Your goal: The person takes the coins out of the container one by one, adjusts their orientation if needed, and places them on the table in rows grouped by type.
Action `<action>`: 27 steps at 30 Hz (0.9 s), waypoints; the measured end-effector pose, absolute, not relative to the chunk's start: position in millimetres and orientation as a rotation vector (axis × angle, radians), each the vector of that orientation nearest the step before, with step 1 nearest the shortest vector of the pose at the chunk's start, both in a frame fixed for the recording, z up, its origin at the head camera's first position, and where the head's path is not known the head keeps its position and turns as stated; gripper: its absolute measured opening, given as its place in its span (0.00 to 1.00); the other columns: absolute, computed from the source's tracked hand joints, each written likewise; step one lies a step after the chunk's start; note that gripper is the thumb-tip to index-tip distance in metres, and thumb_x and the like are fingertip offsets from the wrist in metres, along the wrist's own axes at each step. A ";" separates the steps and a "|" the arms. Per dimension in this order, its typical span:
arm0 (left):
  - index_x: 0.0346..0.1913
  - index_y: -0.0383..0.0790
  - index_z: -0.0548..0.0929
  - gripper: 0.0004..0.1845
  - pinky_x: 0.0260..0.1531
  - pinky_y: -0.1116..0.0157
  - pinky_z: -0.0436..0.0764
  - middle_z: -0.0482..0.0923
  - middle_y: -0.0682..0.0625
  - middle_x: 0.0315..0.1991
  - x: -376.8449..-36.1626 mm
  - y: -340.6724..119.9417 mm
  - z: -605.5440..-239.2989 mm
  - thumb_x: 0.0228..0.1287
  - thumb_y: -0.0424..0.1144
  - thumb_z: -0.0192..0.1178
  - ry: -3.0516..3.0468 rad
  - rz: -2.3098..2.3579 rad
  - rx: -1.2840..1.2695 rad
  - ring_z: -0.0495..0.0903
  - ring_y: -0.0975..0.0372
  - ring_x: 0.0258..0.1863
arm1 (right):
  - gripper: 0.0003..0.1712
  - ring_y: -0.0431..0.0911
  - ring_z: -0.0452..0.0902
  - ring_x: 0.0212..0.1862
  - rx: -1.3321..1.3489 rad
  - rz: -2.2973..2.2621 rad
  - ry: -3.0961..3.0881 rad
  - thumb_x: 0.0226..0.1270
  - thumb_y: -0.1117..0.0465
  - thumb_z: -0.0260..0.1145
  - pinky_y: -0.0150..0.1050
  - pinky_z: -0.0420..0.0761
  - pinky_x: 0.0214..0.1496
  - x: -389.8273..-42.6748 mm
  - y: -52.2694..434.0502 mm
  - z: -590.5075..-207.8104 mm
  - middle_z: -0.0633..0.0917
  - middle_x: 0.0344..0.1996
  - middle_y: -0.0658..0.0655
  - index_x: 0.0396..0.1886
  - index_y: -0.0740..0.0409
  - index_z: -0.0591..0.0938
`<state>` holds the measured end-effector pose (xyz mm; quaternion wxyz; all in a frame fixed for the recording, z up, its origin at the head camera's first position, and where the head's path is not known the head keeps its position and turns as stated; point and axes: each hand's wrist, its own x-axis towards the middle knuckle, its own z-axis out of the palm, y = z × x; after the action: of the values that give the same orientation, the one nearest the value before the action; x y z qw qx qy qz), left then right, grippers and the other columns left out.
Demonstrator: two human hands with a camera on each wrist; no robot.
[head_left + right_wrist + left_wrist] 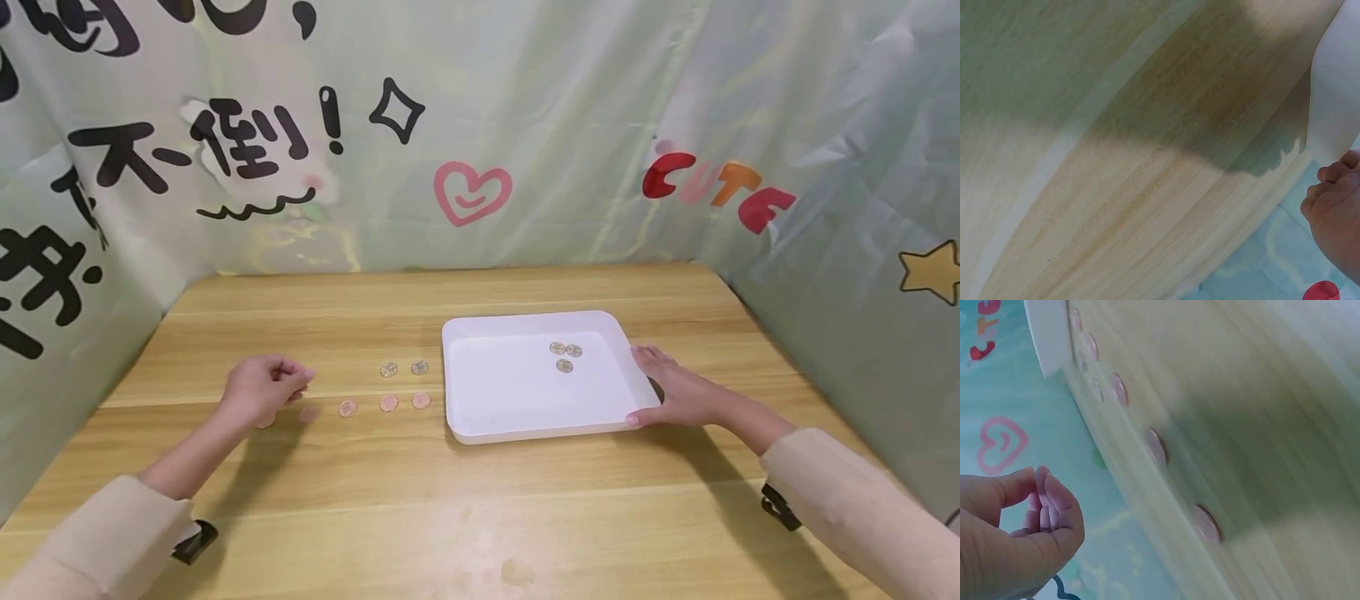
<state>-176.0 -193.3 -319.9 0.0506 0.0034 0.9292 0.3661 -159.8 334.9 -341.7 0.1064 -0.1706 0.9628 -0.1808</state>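
Coins (388,402) lined up left of the frame's centre run rightward from beneath my nearer left hand (262,390), pinched closed with no coin visible, toward the tray (502,383) my right hand (678,396) grips.

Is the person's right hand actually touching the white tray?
Touching: the head view shows the right hand with its thumb and fingers against the white tray's right end.

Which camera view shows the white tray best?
The head view, because nearly the whole tray appears, with three coins inside. The left wrist view shows only a piece at the top edge; the right wrist, a piece at the right edge.
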 end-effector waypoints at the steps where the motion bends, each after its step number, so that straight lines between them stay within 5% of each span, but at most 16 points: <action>1: 0.36 0.28 0.79 0.15 0.21 0.70 0.76 0.81 0.49 0.24 -176.3 -190.2 -319.8 0.65 0.41 0.56 2.825 1.129 0.018 0.80 0.63 0.24 | 0.65 0.72 0.42 0.68 -0.501 -0.533 2.834 0.45 0.43 0.73 0.67 0.50 0.65 -159.8 334.9 -341.9 0.50 0.68 0.78 0.68 0.78 0.48; 11: 0.37 0.27 0.80 0.12 0.26 0.68 0.80 0.80 0.49 0.23 -182.2 -154.5 -324.4 0.63 0.37 0.57 2.763 1.274 0.089 0.79 0.63 0.24 | 0.65 0.72 0.42 0.68 -0.486 -0.524 2.828 0.45 0.42 0.73 0.67 0.50 0.65 -159.0 335.8 -344.2 0.50 0.68 0.78 0.68 0.77 0.48; 20: 0.39 0.27 0.81 0.11 0.32 0.63 0.82 0.81 0.37 0.31 -187.3 -112.1 -322.7 0.63 0.35 0.57 2.686 1.431 0.180 0.80 0.59 0.27 | 0.65 0.72 0.42 0.68 -0.488 -0.526 2.832 0.45 0.42 0.73 0.67 0.50 0.65 -158.7 336.2 -344.6 0.50 0.68 0.78 0.68 0.77 0.48; 27: 0.37 0.29 0.82 0.09 0.26 0.70 0.76 0.80 0.45 0.24 -192.1 -83.5 -323.7 0.61 0.34 0.59 2.668 1.505 0.245 0.77 0.62 0.23 | 0.65 0.72 0.42 0.68 -0.481 -0.529 2.827 0.45 0.42 0.73 0.67 0.50 0.65 -159.4 336.1 -343.4 0.50 0.68 0.78 0.69 0.76 0.48</action>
<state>-192.1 -83.5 -323.7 0.0342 0.0796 0.8677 0.4896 -159.4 336.1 -343.4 0.1126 -0.1639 0.9633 -0.1801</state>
